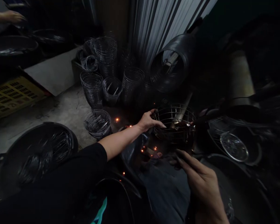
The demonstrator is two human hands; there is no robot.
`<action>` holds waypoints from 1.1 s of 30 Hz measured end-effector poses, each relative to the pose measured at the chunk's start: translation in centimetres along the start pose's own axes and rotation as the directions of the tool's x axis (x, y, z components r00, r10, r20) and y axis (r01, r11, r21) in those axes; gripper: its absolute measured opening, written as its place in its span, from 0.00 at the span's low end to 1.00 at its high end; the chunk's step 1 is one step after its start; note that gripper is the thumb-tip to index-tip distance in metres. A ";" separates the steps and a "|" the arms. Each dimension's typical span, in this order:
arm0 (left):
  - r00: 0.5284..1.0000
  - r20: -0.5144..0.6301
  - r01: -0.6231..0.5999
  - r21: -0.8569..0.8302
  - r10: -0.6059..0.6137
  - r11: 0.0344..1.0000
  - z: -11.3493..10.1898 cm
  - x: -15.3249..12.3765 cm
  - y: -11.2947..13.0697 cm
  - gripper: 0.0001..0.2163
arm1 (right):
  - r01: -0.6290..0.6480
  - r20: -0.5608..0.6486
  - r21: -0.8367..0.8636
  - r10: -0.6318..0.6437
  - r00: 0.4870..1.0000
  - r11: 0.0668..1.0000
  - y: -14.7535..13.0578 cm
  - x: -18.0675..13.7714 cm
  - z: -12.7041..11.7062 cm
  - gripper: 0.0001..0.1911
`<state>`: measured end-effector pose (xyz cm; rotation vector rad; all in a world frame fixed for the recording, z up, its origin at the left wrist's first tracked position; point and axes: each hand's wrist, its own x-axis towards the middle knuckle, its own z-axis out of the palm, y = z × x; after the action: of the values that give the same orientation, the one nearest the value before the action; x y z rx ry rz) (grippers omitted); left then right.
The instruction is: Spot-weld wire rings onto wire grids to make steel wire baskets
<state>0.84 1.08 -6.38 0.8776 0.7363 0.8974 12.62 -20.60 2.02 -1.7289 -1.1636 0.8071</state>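
Observation:
Near the centre, my left hand [148, 121] grips the left side of a round wire basket [172, 113], its thumb stretched along the wires. A bright spot shows at the basket's right side, beside a dark arm-like machine part [210, 116]. A pale bar [184, 107] stands inside the basket. My right hand [199, 174] is lower right, apart from the basket, above my dark-clothed lap [165, 186]. Its fingers are bent together and dirty; whatever they may hold is hidden. Small orange sparks [143, 149] glow below the basket.
Stacks of wire rings [105, 56] stand behind on the floor. A black tub [8, 168] with wire pieces is at left, another basin [238, 174] at right. A large wire coil [170, 65] leans behind. Another person's hand [14, 16] shows upper left, above a yellow crate [16, 96].

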 end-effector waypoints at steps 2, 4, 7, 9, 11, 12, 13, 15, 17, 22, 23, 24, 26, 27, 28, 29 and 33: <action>1.000 -0.019 -0.003 -0.006 0.003 1.000 0.1 -0.1 -0.5 0.42 | -0.027 0.023 0.003 0.026 0.999 1.000 0.8 -0.5 0.2 0.18; 1.000 -0.022 -0.001 -0.024 0.000 1.000 0.2 -0.2 -1.0 0.42 | -0.035 0.067 -0.010 0.035 0.997 0.999 1.5 -1.0 0.4 0.18; 1.000 -0.021 0.000 -0.065 -0.001 0.998 0.5 -0.3 -1.6 0.42 | -0.044 0.099 -0.028 0.047 0.994 0.999 2.2 -1.4 0.6 0.18; 1.000 -0.019 -0.005 -0.084 0.003 0.996 0.7 -0.4 -1.8 0.41 | -0.042 0.115 -0.040 0.047 0.992 0.998 2.4 -1.6 0.6 0.17; 1.000 -0.010 -0.010 -0.092 0.009 0.996 0.7 -0.4 -1.8 0.42 | -0.020 0.133 -0.066 0.028 0.991 0.998 2.5 -1.7 0.8 0.19; 1.000 -0.001 -0.012 -0.089 0.012 0.996 0.7 -0.4 -1.8 0.43 | -0.002 0.136 -0.087 0.014 0.991 0.996 2.6 -1.7 1.0 0.21; 1.000 0.010 -0.013 -0.084 0.014 0.996 0.7 -0.4 -1.7 0.43 | 0.018 0.142 -0.110 -0.002 0.990 0.994 2.7 -1.8 1.2 0.23; 0.999 0.028 -0.019 -0.073 0.021 0.997 0.7 -0.4 -1.7 0.43 | 0.072 0.155 -0.164 -0.046 0.987 0.984 2.9 -1.8 1.6 0.24; 0.999 0.040 -0.021 -0.065 0.023 0.998 0.8 -0.4 -1.7 0.42 | 0.142 0.167 -0.250 -0.102 0.981 0.958 3.1 -1.8 2.1 0.20; 0.999 0.024 -0.035 -0.024 0.036 0.999 0.8 -0.3 -1.4 0.43 | 0.467 0.221 -0.458 -0.412 0.884 0.756 1.5 -2.2 1.8 0.16; 0.999 0.021 -0.040 -0.007 0.041 0.999 0.5 -0.5 -1.1 0.45 | 0.527 0.233 -0.482 -0.478 0.847 0.700 0.5 -2.4 1.6 0.16; 0.998 0.035 -0.058 0.035 0.057 0.998 0.0 -1.0 -0.6 0.46 | 0.571 0.249 -0.497 -0.523 0.815 0.653 -0.6 -2.5 1.2 0.17; 0.983 0.123 -0.157 0.205 0.134 0.966 -1.0 -2.5 0.6 0.49 | 0.623 0.290 -0.478 -0.559 0.777 0.619 -3.1 -2.6 0.6 0.16; 0.965 0.191 -0.235 0.323 0.180 0.917 -1.5 -3.4 1.2 0.49 | 0.636 0.315 -0.442 -0.554 0.770 0.632 -4.3 -2.4 0.4 0.15; 0.941 0.261 -0.315 0.437 0.216 0.843 -2.0 -4.5 1.9 0.49 | 0.634 0.343 -0.397 -0.534 0.773 0.663 -5.2 -2.1 0.2 0.14; 0.918 0.316 -0.380 0.534 0.238 0.755 -2.2 -5.6 2.6 0.48 | 0.617 0.374 -0.349 -0.499 0.782 0.706 -5.8 -1.6 0.2 0.13; 0.883 0.408 -0.469 0.738 0.233 0.486 -1.9 -9.0 4.6 0.49 | 0.437 0.441 -0.287 -0.288 0.850 0.852 -5.6 1.1 0.9 0.11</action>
<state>-6.22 -4.71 -1.65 2.0395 0.7533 0.7460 10.15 -18.28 6.75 -1.5956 -1.9660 0.7274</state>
